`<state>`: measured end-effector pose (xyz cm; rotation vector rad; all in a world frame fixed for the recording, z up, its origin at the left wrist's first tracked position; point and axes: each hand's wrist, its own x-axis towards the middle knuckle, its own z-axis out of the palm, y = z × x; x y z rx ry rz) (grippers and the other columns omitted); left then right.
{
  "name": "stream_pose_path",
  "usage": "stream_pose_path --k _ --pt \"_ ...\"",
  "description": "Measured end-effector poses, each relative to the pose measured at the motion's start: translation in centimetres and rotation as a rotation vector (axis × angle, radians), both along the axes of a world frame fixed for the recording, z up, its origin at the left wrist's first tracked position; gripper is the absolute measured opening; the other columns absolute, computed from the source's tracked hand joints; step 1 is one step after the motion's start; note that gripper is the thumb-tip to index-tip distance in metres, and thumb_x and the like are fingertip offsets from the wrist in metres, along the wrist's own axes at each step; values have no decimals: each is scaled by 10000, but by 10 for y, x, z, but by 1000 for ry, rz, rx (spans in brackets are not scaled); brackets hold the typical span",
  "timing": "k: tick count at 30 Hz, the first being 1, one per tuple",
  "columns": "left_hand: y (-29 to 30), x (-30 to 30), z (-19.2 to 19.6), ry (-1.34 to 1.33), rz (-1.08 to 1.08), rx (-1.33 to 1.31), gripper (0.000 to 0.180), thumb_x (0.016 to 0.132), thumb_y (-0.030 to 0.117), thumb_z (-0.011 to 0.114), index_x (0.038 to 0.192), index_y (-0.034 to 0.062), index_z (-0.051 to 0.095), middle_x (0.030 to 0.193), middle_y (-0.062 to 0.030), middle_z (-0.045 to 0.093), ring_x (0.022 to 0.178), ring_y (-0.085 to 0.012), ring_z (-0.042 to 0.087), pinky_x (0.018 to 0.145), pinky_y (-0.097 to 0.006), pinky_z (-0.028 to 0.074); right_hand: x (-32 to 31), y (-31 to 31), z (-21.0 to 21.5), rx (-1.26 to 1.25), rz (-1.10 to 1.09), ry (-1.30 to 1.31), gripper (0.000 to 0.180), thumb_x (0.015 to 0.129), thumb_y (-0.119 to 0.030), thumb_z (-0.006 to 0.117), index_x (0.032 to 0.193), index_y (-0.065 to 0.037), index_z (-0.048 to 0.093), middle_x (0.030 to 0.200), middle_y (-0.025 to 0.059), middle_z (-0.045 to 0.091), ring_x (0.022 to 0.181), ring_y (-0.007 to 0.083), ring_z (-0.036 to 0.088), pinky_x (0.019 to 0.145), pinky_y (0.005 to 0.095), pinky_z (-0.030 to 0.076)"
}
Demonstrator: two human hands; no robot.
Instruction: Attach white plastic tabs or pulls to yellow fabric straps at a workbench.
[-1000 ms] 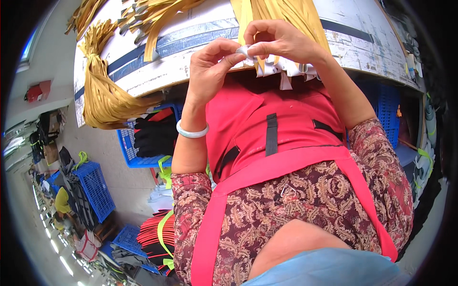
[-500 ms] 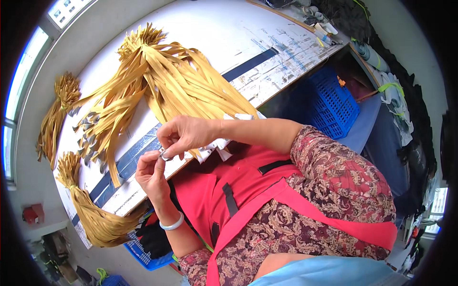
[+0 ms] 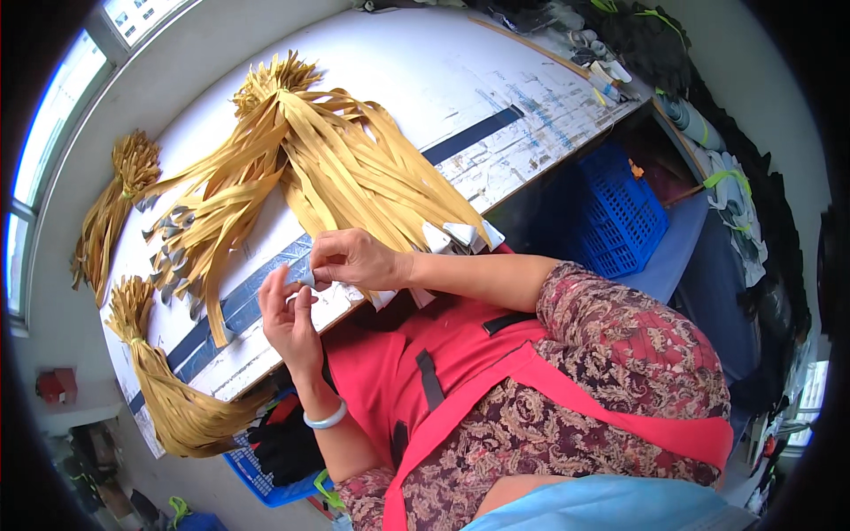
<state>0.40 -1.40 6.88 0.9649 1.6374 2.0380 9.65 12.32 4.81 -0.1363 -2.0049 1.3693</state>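
Observation:
My right hand (image 3: 361, 259) is closed, its thumb and fingers pinching a small light-grey tab (image 3: 306, 278) above the table's front edge. Whether this tab joins one of the yellow straps is hidden by the hand. Close beside the tab, my left hand (image 3: 290, 323) has its fingers apart and slightly curled, a light bangle on its wrist. Behind both hands, a large bundle of flat yellow straps (image 3: 332, 164) fans out from a gathered top. Several of its straps have grey ends at the left; white ends (image 3: 462, 237) lie near my right forearm.
Two smaller yellow bundles stand left: one at the far side (image 3: 106, 217), one hanging over the near edge (image 3: 177, 398). Dark blue tape crosses the white table (image 3: 398, 53). A blue crate (image 3: 624, 212) sits under it at right, a blue basket (image 3: 274, 487) below at left.
My left fingers have come off the small grey piece and spread apart. The right hand still pinches it, and more of the tab shows. The whole view has shifted slightly.

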Motion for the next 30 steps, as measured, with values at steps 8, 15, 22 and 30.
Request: stream_pose_path --k 8,15,22,30 --pt "-3 -13 -25 240 -118 -109 116 831 6 710 804 -32 603 752 -70 576 659 -134 560 612 -250 451 18 -1 22 -439 202 -341 243 975 -248 596 911 -16 633 762 20 633 676 68 600 619 216 492" --pt "-16 -13 -25 539 62 -37 70 845 -24 654 799 2 607 700 -76 551 592 -142 501 571 -272 415 33 3 10 -407 175 -304 189 950 -206 630 871 -35 624 707 -30 554 593 47 507 555 203 422" --pt "-76 -93 1 218 580 15 138 947 63 603 1080 32 626 900 -76 657 833 -146 624 678 -242 523 92 59 10 -167 -125 -490 204 934 -239 646 872 -45 628 691 -26 549 639 59 522 597 238 444" --pt "-5 35 -56 359 -210 -212 99 862 -5 641 954 16 673 875 -125 648 738 -250 654 663 -308 522 92 39 35 496 66 -677 178 875 -173 671 878 -8 606 829 90 584 741 228 585 692 324 482"
